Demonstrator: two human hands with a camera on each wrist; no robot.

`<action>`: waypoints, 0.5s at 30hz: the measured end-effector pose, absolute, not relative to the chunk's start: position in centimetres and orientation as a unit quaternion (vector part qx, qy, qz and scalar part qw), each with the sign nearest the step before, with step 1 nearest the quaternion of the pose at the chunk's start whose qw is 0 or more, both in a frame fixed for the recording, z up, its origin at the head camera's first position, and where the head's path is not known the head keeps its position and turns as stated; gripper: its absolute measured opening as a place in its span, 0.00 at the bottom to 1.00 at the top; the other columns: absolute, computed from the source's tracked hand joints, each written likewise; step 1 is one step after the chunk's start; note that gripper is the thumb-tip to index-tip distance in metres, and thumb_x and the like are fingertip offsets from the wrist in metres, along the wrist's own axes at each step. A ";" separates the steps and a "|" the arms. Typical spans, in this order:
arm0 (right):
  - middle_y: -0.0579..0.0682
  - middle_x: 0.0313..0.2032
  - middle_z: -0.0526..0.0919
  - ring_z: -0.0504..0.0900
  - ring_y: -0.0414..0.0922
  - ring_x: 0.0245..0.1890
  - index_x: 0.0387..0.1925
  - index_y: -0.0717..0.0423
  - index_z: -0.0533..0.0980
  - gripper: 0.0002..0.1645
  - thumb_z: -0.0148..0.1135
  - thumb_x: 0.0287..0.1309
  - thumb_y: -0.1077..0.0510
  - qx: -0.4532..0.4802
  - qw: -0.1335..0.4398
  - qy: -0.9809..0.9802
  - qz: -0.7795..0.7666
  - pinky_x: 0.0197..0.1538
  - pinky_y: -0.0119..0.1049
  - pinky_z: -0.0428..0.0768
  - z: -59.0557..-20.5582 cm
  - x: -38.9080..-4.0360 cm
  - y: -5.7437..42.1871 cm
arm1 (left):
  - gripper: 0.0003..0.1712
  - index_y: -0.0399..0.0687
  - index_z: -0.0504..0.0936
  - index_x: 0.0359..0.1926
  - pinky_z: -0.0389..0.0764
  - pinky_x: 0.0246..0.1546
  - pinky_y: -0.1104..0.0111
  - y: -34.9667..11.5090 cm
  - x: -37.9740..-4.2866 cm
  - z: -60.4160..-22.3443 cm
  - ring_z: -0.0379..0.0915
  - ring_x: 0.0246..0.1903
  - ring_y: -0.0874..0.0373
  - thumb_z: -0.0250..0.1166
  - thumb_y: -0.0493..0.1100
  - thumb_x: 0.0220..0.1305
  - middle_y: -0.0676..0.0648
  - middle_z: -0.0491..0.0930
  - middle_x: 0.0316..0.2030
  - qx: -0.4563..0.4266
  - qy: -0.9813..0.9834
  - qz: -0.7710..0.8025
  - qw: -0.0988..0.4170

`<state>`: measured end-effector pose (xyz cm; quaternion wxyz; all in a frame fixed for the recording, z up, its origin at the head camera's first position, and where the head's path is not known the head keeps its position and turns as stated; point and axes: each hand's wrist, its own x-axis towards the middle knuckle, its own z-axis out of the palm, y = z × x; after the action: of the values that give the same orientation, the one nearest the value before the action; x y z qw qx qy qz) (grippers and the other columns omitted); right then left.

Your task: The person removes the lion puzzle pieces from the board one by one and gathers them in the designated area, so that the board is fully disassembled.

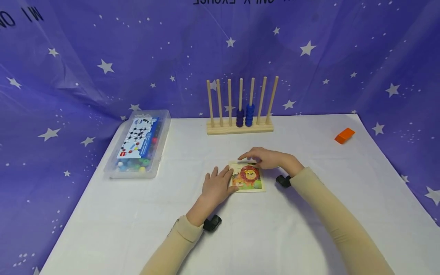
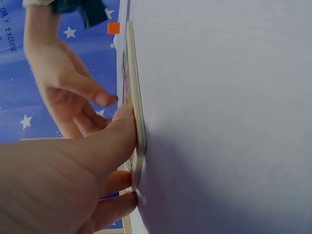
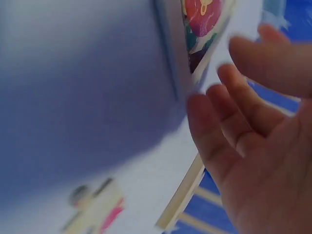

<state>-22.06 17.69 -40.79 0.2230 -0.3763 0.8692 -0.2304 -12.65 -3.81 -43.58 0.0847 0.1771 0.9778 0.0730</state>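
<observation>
A square wooden picture puzzle shows a red-maned lion on the white table. My left hand rests at its left side, fingers spread and fairly straight. In the left wrist view, the thumb lies along the puzzle's near edge, and two fingertips touch its corner. My right hand hovers by the far right corner, fingers loosely bent, with nothing visible between them. The right wrist view shows these fingers apart from the thumb, beside the puzzle. A blurred pale piece with a pink patch lies below.
A wooden peg stand with dark blue rings on two pegs stands behind the puzzle. At the left lies a clear plastic box of coloured balls. An orange block lies far right. A purple starred cloth hangs behind.
</observation>
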 end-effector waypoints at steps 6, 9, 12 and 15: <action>0.52 0.49 0.64 0.63 0.49 0.43 0.62 0.38 0.66 0.42 0.59 0.48 0.73 -0.401 0.289 0.861 -0.116 0.43 0.42 0.65 -40.1 -22.6 15.9 | 0.42 0.51 0.61 0.66 0.57 0.56 0.45 -4.1 -12.8 -43.7 0.50 0.63 0.42 0.54 0.67 0.55 0.49 0.57 0.66 0.187 0.976 0.062 0.086; 0.52 0.50 0.63 0.62 0.48 0.44 0.61 0.36 0.67 0.42 0.62 0.47 0.73 -0.398 0.292 0.864 -0.103 0.46 0.42 0.66 -40.2 -23.0 16.0 | 0.43 0.51 0.61 0.66 0.58 0.55 0.45 -4.0 -12.9 -43.6 0.50 0.63 0.41 0.54 0.67 0.54 0.49 0.57 0.65 0.195 0.975 0.068 0.079; 0.53 0.51 0.63 0.62 0.49 0.46 0.59 0.37 0.69 0.41 0.64 0.45 0.73 -0.399 0.290 0.862 -0.114 0.48 0.45 0.66 -40.3 -23.3 16.3 | 0.43 0.51 0.61 0.66 0.58 0.55 0.45 -4.0 -13.0 -43.5 0.50 0.63 0.41 0.54 0.68 0.54 0.49 0.57 0.65 0.196 0.975 0.071 0.079; 0.52 0.50 0.64 0.63 0.49 0.46 0.58 0.36 0.69 0.41 0.65 0.45 0.72 -0.400 0.293 0.860 -0.120 0.49 0.45 0.66 -40.4 -23.4 16.3 | 0.44 0.51 0.61 0.66 0.57 0.55 0.45 -4.0 -13.0 -43.4 0.50 0.63 0.41 0.55 0.68 0.53 0.49 0.57 0.66 0.192 0.975 0.072 0.087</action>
<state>-23.39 16.31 -40.44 0.2935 -0.3997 0.8601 -0.1200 -12.96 -3.97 -43.45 0.0865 0.1920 0.9749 0.0725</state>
